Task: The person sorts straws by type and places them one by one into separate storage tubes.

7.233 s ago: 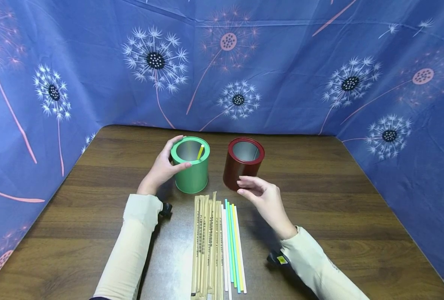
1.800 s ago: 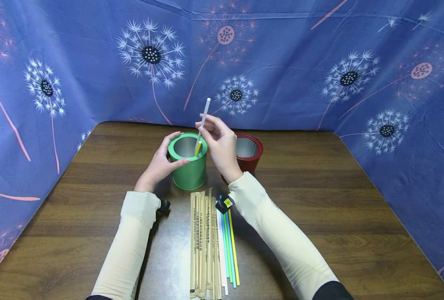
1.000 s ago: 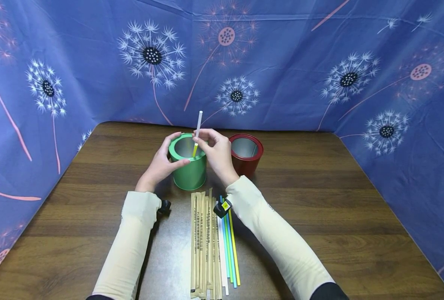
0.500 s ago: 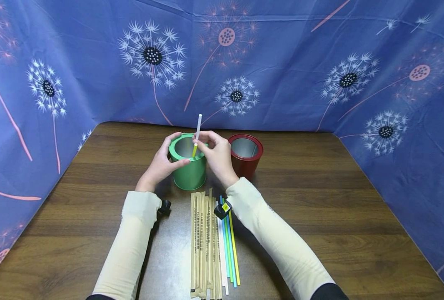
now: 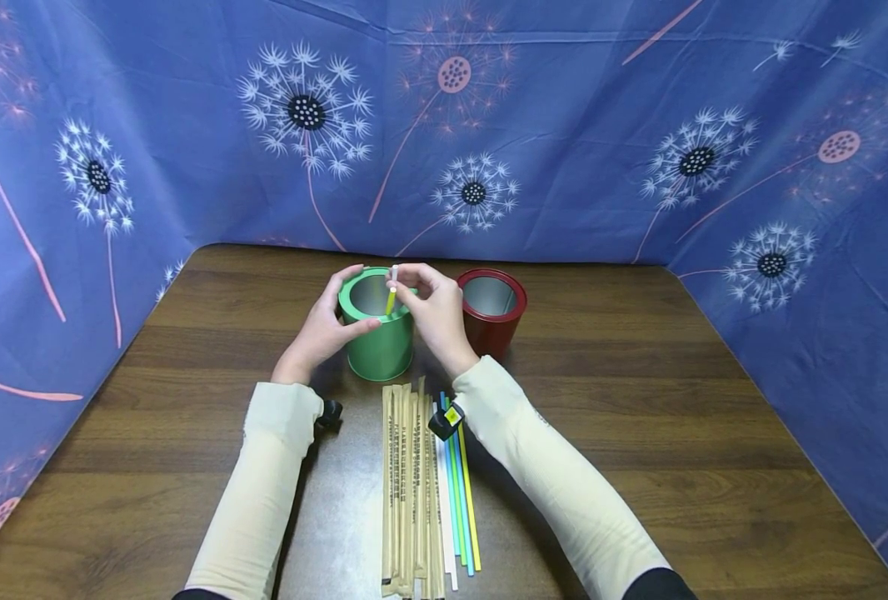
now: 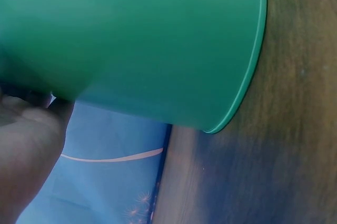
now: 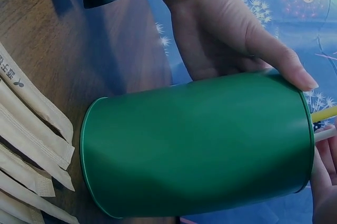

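Observation:
In the head view my left hand (image 5: 322, 323) grips a green can (image 5: 381, 350) from its left, thumb at the front of the rim and fingers on the far side. The right wrist view also shows that thumb on the can's rim. My right hand (image 5: 438, 312) pinches a white straw (image 5: 395, 272) over the can's opening; only a short top end shows above the fingers. A yellow straw (image 5: 391, 302) stands in the same can, leaning on the near rim. A dark red can (image 5: 495, 325) stands just right of my right hand, partly hidden by it.
On the wooden table (image 5: 639, 400), several paper-wrapped straws (image 5: 411, 492) lie in a bundle in front of the green can. Loose coloured straws (image 5: 462, 500) lie along their right side, partly under my right wrist's camera (image 5: 446, 421). A blue dandelion-print cloth (image 5: 564, 167) hangs behind.
My right hand has moved from beside the red can to the green can, with a white straw from the right of the loose straws. That straw has slid down into the green can.

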{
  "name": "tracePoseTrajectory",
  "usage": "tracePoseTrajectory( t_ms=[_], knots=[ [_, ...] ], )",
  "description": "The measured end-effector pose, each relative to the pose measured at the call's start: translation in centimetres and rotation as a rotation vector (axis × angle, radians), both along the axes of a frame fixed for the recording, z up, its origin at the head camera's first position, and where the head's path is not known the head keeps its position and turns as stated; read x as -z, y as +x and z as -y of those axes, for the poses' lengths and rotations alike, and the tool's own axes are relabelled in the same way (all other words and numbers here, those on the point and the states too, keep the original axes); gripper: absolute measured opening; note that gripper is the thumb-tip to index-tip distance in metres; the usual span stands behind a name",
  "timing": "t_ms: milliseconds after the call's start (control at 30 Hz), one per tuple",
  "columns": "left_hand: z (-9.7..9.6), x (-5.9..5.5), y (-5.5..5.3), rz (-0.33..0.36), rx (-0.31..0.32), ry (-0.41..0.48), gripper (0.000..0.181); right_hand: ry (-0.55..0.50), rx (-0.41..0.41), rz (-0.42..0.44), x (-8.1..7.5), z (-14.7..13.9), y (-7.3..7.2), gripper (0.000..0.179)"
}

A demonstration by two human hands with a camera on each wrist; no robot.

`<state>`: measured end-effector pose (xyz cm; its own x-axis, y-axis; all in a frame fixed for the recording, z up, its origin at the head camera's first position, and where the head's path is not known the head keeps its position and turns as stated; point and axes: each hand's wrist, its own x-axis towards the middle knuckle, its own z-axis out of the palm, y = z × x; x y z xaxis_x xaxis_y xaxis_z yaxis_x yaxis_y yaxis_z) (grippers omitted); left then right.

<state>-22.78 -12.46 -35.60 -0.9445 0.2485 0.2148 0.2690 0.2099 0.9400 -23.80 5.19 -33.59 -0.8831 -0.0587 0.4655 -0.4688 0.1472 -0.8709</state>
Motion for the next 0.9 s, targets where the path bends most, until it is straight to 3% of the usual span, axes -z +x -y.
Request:
tracePoseTrajectory(
  t_ms=[333,567,800,900],
  knots=[
    [-0.1,-0.1,0.1,0.007,0.001,-0.002,0.082,-0.041,-0.001,0.011,-0.4,-1.1,0.8,0.023],
    [-0.1,0.0,0.0,-0.001,-0.008,-0.013,0.081,-0.039,0.022,-0.032,-1.0,-2.5,2.0,0.025],
    [0.3,2.2,-1.7,0.008,-0.012,0.017,0.084,-0.076,0.010,-0.062,-1.0,-4.1,3.5,0.024],
    [0.3,2.6,-1.9,-0.007,-0.020,0.011,0.084,-0.085,-0.004,-0.064,-0.9,-4.6,4.2,0.023]
  ],
)
